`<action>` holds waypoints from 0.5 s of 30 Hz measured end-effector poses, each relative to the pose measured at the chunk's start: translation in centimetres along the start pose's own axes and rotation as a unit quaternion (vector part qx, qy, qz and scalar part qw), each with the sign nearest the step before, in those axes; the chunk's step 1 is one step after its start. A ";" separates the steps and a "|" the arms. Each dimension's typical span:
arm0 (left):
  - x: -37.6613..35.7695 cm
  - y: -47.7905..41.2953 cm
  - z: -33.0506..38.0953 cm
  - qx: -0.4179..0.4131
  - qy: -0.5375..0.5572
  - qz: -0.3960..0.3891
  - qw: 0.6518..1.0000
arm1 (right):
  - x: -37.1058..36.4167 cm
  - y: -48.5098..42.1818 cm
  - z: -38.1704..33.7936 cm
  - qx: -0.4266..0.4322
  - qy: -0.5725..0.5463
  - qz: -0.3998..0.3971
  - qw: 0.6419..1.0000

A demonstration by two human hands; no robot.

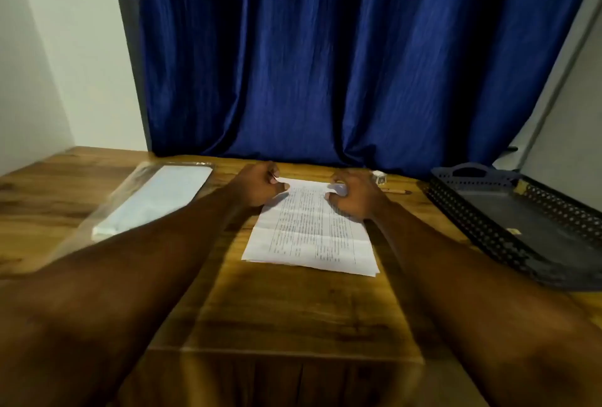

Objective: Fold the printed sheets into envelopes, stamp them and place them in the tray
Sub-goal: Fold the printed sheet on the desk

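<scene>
The printed sheets [309,234] lie flat in the middle of the wooden table [277,309], between a plastic-wrapped pack of envelopes [156,198] on the left and the dark perforated tray [472,211] on the right. The left hand [257,183] pinches the far left corner of the paper between thumb and forefinger. The right hand [353,196] has its fingers curled tightly over the far right corner and seems to hold it, though blur hides the exact contact. The near edge shows more than one layer, so the likeliest fault is that a hand catches two sheets at once, or that the two hands lift different layers, and the fold then takes in the wrong number of pages. If one corner rises ahead of the other, the far edge would come down askew on the near edge and the crease would run crooked; faint creases already cross the top sheet and could pull a new fold off line. A grip this small on thin paper may also crumple or tear a corner if the hands pull apart. A small white object [379,177] and a pencil [395,191] sit just beyond the right hand, and a wide sweep of that wrist could knock them away.
</scene>
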State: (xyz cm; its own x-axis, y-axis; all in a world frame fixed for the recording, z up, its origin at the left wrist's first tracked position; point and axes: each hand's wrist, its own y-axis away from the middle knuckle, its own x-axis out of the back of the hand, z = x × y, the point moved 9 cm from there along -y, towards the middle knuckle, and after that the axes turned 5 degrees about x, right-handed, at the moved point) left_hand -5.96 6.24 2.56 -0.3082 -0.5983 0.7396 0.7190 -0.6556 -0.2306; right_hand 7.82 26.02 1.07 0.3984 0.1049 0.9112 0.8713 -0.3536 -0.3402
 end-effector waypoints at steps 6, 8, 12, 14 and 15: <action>-1.7 -1.2 -0.3 0.023 -0.052 0.025 0.998 | -2.5 0.7 0.6 0.025 0.002 -0.036 0.999; -2.2 -1.7 -0.3 0.017 -0.079 0.038 0.996 | -2.5 0.5 1.1 0.027 -0.011 -0.015 0.999; -4.6 -2.8 -1.3 0.000 -0.145 0.011 0.989 | -3.3 -0.4 2.4 0.041 -0.037 -0.001 0.999; -5.1 -3.2 -1.9 -0.001 -0.162 -0.003 0.987 | -3.4 -0.4 2.6 0.038 -0.045 0.005 0.998; -5.2 -3.3 -2.1 0.001 -0.162 -0.004 0.987 | -3.3 -0.3 2.5 0.035 -0.046 0.003 0.998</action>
State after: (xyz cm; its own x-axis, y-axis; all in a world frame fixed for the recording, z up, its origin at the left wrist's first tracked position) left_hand -8.05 10.58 -1.80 -0.0987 -0.4132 0.9053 0.7186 -0.6589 -0.2224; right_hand 6.93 28.09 -2.37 0.4256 0.1899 0.8847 0.8855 -0.2886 -0.3641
